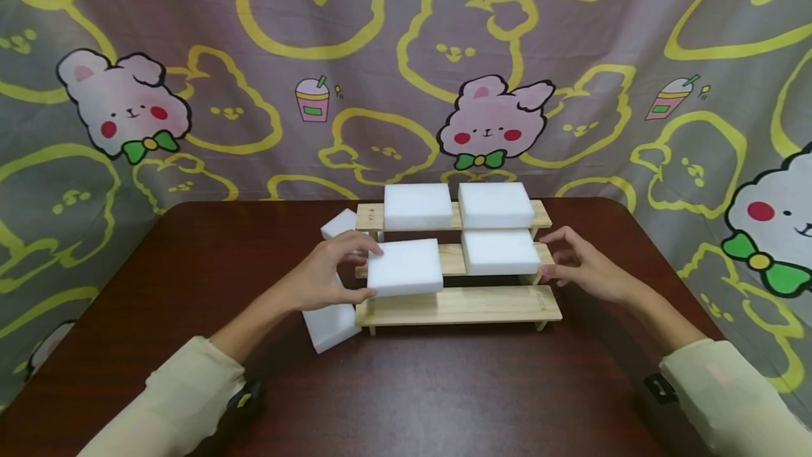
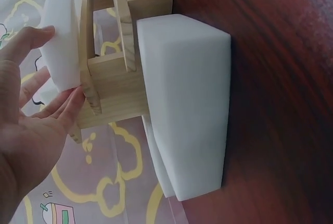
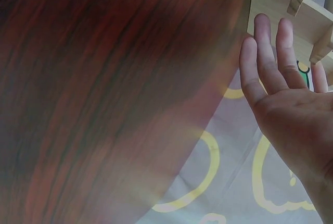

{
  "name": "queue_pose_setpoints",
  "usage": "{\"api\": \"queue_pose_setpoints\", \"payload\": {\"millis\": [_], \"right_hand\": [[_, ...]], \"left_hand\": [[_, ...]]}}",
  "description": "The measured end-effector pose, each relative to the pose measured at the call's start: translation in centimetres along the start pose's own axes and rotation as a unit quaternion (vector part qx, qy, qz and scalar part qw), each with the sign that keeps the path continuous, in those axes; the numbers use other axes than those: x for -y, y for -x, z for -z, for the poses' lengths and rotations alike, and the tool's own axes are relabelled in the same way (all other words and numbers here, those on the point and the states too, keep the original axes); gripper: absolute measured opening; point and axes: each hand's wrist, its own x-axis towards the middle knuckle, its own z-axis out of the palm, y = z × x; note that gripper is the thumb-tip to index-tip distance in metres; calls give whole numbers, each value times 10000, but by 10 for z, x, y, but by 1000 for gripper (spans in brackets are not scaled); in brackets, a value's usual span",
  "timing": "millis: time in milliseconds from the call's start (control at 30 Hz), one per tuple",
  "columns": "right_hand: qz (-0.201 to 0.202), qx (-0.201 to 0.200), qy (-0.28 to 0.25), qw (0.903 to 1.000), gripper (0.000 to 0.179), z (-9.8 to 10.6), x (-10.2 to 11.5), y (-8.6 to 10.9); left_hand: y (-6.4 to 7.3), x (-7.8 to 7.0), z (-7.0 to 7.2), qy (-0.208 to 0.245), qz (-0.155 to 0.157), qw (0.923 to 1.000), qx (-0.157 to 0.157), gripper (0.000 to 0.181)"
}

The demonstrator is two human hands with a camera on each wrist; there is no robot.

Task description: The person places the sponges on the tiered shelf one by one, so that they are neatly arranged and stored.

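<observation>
A three-tier wooden rack (image 1: 453, 307) stands on the table. My left hand (image 1: 326, 270) holds a white foam block (image 1: 406, 266) by its left end, thumb in front and fingers behind, at the left of the middle tier. The left wrist view shows the same block (image 2: 61, 39) tilted at the shelf edge; whether it rests on the shelf I cannot tell. Another foam block (image 1: 501, 252) lies on the middle tier's right side. Beside it, my right hand (image 1: 586, 270) is at the rack's right end, holding no block; in the right wrist view its fingers (image 3: 283, 52) are extended.
Two foam blocks, one on the left (image 1: 416, 204) and one on the right (image 1: 495, 204), sit on the top tier. More white foam (image 1: 331, 326) stands on the dark wooden table (image 1: 438, 393) left of the rack, partly behind my left hand. A patterned curtain (image 1: 374, 76) hangs behind.
</observation>
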Motion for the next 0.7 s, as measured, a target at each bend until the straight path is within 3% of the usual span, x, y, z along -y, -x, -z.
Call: {"api": "queue_pose_setpoints", "payload": {"millis": [700], "right_hand": [[-9,-29,15,10000,52,0,2,0]], "left_hand": [[-5,-4,-5,-159,-34,9997,-159,49]]}}
